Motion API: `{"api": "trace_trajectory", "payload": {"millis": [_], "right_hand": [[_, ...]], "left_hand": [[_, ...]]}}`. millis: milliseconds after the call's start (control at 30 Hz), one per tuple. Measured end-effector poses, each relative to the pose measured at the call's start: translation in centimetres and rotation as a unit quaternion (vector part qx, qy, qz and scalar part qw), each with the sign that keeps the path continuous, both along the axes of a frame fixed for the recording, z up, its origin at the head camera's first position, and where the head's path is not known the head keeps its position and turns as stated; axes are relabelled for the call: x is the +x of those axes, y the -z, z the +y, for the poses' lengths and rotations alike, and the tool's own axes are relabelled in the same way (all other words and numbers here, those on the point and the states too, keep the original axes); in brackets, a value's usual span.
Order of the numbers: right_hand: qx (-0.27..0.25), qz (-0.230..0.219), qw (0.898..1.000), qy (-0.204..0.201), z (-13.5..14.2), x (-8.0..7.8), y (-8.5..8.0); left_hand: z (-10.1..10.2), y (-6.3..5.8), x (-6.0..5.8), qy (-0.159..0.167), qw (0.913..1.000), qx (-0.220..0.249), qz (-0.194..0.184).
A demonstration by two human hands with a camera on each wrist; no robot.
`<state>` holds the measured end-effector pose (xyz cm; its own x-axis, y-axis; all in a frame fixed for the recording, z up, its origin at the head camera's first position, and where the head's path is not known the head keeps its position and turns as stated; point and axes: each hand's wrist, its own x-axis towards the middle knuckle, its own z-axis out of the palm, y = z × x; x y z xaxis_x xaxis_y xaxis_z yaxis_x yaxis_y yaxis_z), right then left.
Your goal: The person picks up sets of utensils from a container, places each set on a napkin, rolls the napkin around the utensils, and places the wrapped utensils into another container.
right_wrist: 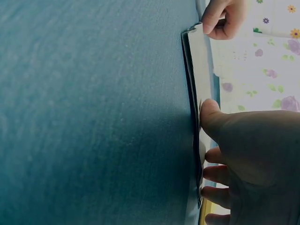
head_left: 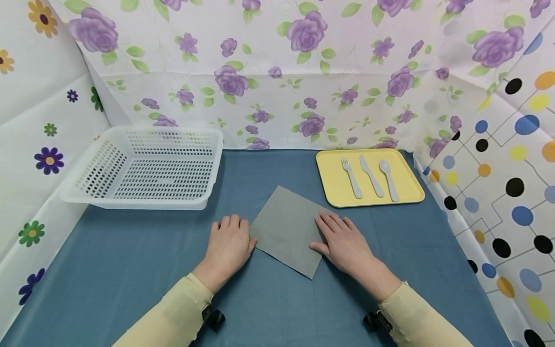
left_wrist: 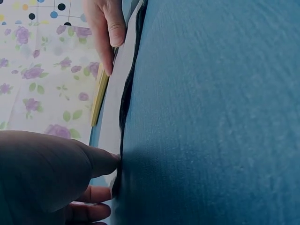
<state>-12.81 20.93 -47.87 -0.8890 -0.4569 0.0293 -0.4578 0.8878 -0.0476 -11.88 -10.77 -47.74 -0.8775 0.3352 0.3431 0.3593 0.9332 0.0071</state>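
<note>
A grey folded napkin (head_left: pixel 290 231) lies on the blue tablecloth, turned so that its corners point toward and away from me. Its layered near edge shows in both wrist views. At the left corner my left hand (head_left: pixel 230 243) pinches the napkin between thumb and curled fingers; the right wrist view shows this left hand (right_wrist: pixel 227 18) at the far end of the edge. My right hand (head_left: pixel 344 241) rests on the right corner, its fingers fairly straight and its thumb (right_wrist: pixel 211 112) apart from them along the edge.
A white perforated basket (head_left: pixel 204 200) stands at the back left. At the back right is a yellow tray (head_left: pixel 338 188) bearing a fork (head_left: pixel 352 179), a knife (head_left: pixel 371 177) and a spoon (head_left: pixel 389 181). Patterned sheets (head_left: pixel 269 106) wall the table at the back and both sides.
</note>
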Motion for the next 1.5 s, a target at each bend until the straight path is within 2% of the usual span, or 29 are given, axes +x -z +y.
{"api": "trace_trajectory", "payload": {"millis": [567, 1133, 1300, 1500], "right_hand": [[0.004, -0.001, 1.0, -0.002, -0.1, -0.1, 0.3], [0.0, 0.013, 1.0, -0.011, -0.4, -0.1, 0.3], [0.004, 0.004, 1.0, -0.013, -0.4, -0.3, 0.2], [0.005, -0.003, 1.0, -0.007, -0.3, -0.9, -0.3]], "left_hand": [[0.3, -0.1, -0.8, 0.003, 0.9995, 0.007, -0.03], [-0.9, -0.3, -2.6, -0.006, 0.9997, 0.021, -0.01], [-1.0, -0.2, -2.8, -0.006, 0.9998, 0.02, 0.003], [-1.0, -0.1, -3.0, -0.013, 0.9996, 0.019, -0.014]]}}
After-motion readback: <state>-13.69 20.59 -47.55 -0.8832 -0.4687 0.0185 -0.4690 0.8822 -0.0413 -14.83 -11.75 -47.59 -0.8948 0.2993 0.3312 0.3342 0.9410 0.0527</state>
